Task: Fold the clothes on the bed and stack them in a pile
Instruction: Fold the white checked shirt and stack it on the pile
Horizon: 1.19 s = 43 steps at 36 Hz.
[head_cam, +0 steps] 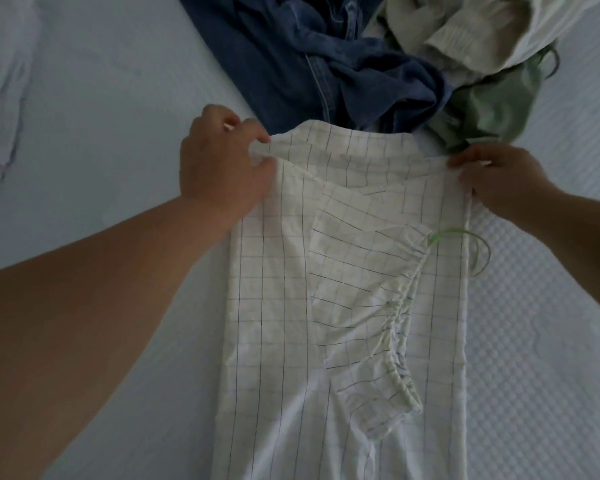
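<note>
A white checked garment [274, 306] lies flat on the bed [101, 116], its long axis running straight away from the person, from the bottom edge of the view up to a far edge just short of the unfolded heap. One sleeve, or a gathered section with a green drawstring [465, 237], is already turned in over the middle of the cloth.

The left hand [222, 161] pinches the far-left corner of the garment, fingers [257, 133] and thumb closed on the fabric edge. The right hand [499, 178] holds the far-right corner in the same way, its fingers curled onto the cloth, though the exact grip is partly hidden by the back of the hand. Both hands sit at the same far end, one on each side, and the cloth between them is drawn fairly taut.

Since the whole length of the garment stretches from the hands back toward the body, the next fold probably brings that far edge toward the person, halving the length. Neither hand is nearer; they would have to move together to keep the edge square.

Beyond the far edge lie a blue denim garment [309, 57], a green piece [492, 105] and a pale cream item [465, 29], crumpled and not yet folded. A light garment [0, 98] rests apart at the left.
</note>
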Available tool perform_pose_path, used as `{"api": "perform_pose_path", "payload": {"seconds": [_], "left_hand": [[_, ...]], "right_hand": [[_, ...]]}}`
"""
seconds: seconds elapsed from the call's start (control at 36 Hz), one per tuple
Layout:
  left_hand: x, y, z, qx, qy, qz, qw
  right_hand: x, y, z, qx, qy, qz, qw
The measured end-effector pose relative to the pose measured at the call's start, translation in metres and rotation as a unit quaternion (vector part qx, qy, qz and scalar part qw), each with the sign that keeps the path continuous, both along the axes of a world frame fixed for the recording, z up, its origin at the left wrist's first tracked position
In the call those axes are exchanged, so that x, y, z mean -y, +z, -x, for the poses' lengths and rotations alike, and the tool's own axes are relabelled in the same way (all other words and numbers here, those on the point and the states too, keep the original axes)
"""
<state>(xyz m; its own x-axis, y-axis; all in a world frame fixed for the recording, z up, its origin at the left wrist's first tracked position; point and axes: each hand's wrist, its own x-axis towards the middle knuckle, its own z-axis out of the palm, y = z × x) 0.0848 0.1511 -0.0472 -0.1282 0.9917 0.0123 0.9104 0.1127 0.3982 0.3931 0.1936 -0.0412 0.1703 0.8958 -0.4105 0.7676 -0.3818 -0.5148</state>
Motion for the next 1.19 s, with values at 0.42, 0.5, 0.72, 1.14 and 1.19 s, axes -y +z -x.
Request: {"api": "perform_pose_path", "payload": {"seconds": [0.42,0.5,0.72,1.14,1.19], "left_hand": [[-0.018,-0.01,-0.099,-0.109,-0.22,0.188,0.951],[-0.026,-0.009,-0.093,-0.096,-0.243,0.22,0.94],[-0.029,-0.002,-0.079,-0.03,-0.22,0.249,0.943],[0.016,-0.016,-0.07,-0.061,-0.195,0.001,0.979],[0.014,-0.014,-0.062,-0.052,-0.199,0.008,0.979]], "right_hand": [[-0.024,0.004,-0.004,0.07,0.226,0.036,0.971],[-0.021,-0.002,0.0,0.067,0.201,-0.001,0.977],[-0.009,-0.013,-0.002,0.148,0.248,-0.102,0.952],[0.052,-0.01,0.021,0.088,0.179,-0.165,0.966],[0.066,-0.011,0.03,0.086,0.202,-0.104,0.97]]}}
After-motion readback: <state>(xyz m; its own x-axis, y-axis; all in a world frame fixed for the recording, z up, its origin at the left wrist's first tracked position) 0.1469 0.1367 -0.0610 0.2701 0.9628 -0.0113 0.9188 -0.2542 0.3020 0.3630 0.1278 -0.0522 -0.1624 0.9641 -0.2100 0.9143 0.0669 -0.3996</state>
